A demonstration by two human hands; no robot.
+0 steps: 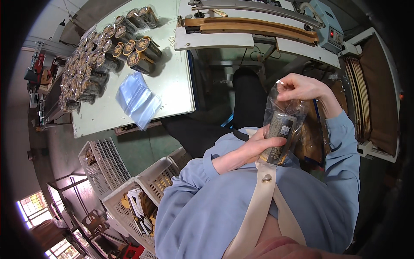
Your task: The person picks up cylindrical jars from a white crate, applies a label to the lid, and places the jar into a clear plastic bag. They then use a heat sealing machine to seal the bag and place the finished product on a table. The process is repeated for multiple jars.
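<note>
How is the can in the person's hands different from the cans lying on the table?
The held can sits inside a clear plastic bag, gripped by the left hand while the right hand pinches the bag's top; the cans on the table show no hands near them. The held can is alone and roughly upright; the table cans lie on their sides, packed in rows. Both look dark with gold trim.

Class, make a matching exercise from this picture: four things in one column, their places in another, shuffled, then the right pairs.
Things:
1. jar
2. stack of clear bags
3. white basket
4. packed jars

Places:
A. on the floor, lower left
B. in rows at the table's far end
C. inside a clear bag, held by both hands
D. flat on the table, near its front edge

Pairs: 1-C, 2-D, 3-A, 4-B
</note>
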